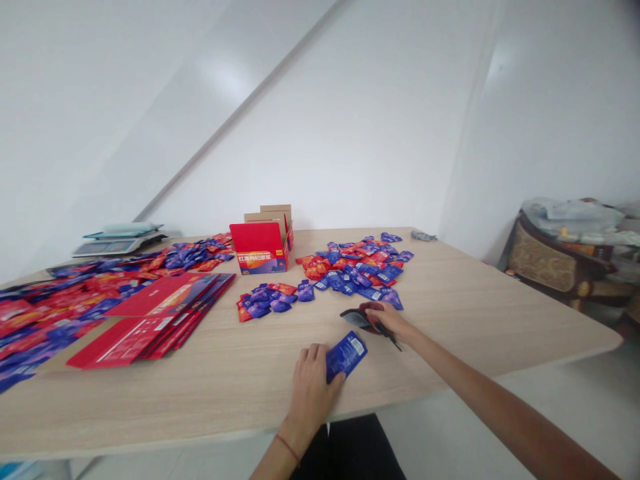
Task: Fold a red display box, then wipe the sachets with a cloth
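Near the table's front edge my left hand (314, 383) is closed on a blue pouch (346, 355), its thumb along the lower edge and its fingers at the left side. White print and a label show on the pouch's upper face. Farther right, my right hand (386, 319) grips a pair of dark sunglasses (356, 319) just above the tabletop, one lens pointing left and a thin temple arm pointing down to the right. Beyond the hands lies a loose pile of red and blue pouches (355, 267). A smaller cluster of pouches (265, 300) sits to its left.
Red cartons (259, 250) stand open in a row at the back. Flattened red boxes (150, 320) lie stacked at the left, beside a large spread of pouches (55, 303). A scale (117, 245) is behind them. A patterned armchair (545, 260) stands right of the table (500, 327).
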Demonstrator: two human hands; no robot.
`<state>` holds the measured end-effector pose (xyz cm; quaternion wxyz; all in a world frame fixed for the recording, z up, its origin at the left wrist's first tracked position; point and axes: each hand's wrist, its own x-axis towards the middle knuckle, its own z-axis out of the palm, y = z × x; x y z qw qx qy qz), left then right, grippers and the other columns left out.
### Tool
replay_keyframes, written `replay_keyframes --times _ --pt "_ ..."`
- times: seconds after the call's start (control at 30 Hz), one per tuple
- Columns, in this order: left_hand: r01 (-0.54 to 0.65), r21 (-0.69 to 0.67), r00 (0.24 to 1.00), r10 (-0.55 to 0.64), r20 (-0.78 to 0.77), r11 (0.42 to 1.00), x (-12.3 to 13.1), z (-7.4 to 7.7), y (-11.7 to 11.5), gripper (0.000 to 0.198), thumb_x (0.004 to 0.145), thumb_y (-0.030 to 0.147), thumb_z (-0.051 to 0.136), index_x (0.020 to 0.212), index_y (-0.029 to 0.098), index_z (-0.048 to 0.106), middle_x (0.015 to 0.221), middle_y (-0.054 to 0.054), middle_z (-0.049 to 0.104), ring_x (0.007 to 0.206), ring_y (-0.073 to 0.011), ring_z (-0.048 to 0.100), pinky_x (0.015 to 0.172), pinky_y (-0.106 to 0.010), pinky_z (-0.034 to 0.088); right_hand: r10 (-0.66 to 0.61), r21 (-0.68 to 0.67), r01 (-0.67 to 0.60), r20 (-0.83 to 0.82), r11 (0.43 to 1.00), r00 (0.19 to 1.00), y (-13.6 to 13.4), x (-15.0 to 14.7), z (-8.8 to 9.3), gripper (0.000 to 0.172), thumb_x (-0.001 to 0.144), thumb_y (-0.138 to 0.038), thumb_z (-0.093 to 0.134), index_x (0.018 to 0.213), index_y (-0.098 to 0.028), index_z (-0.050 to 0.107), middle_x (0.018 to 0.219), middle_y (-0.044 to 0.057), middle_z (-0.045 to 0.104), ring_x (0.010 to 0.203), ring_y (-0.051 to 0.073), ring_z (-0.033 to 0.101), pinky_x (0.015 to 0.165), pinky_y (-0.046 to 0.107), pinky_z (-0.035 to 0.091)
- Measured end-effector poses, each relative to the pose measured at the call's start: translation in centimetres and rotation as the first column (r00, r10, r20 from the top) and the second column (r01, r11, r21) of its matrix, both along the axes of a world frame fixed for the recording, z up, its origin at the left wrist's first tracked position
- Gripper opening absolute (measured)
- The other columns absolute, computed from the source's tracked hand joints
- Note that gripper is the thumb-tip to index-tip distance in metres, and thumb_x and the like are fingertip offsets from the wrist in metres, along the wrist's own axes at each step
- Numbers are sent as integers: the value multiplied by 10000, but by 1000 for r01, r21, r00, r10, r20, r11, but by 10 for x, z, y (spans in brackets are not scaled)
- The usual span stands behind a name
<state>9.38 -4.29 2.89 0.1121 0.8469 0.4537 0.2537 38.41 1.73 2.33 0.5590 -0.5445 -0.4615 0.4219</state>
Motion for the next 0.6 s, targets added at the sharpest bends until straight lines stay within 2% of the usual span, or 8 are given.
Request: replay_keyframes --times 0.13,0.2,0.33,0.47,0.6 --pt "30 -145 988 -7 154 989 -5 0 2 387 833 108 695 1180 231 575 974 -38 735 906 -245 713 804 -319 515 -13 1 13 -27 1000 1000 -1 -2 2 384 570 -403 768 872 -166 776 892 93 807 854 281 746 771 381 585" --pt "37 -143 979 -7 204 989 -8 1 2 417 819 80 703 1176 258 580 922 -8 738 874 -236 724 769 -298 512 -23 -2 23 -33 1000 999 -2 -3 3 389 565 -403 761 873 -166 775 890 96 806 855 287 747 758 384 588" --pt "11 -103 974 13 228 995 -16 4 2 444 842 83 694 1225 278 583 968 -15 767 901 -243 752 778 -311 550 -27 -6 27 -37 1000 999 -3 -5 4 380 564 -380 758 877 -168 778 910 97 806 865 290 746 762 389 592" --pt "7 23 984 -11 180 1000 -26 -1 -3 358 960 106 527 1275 266 582 1088 -58 784 940 -246 777 811 -334 604 -34 5 34 -42 999 999 -3 -5 2 361 578 -381 755 869 -168 778 904 96 808 862 287 746 783 386 592" --pt "91 206 995 -95 9 974 -37 -14 -15 525 916 -1 423 1356 248 566 1284 -92 731 1121 -252 740 917 -354 617 -42 22 42 -31 999 999 -2 -5 -1 348 595 -380 746 869 -167 777 900 93 807 869 278 743 816 372 580"
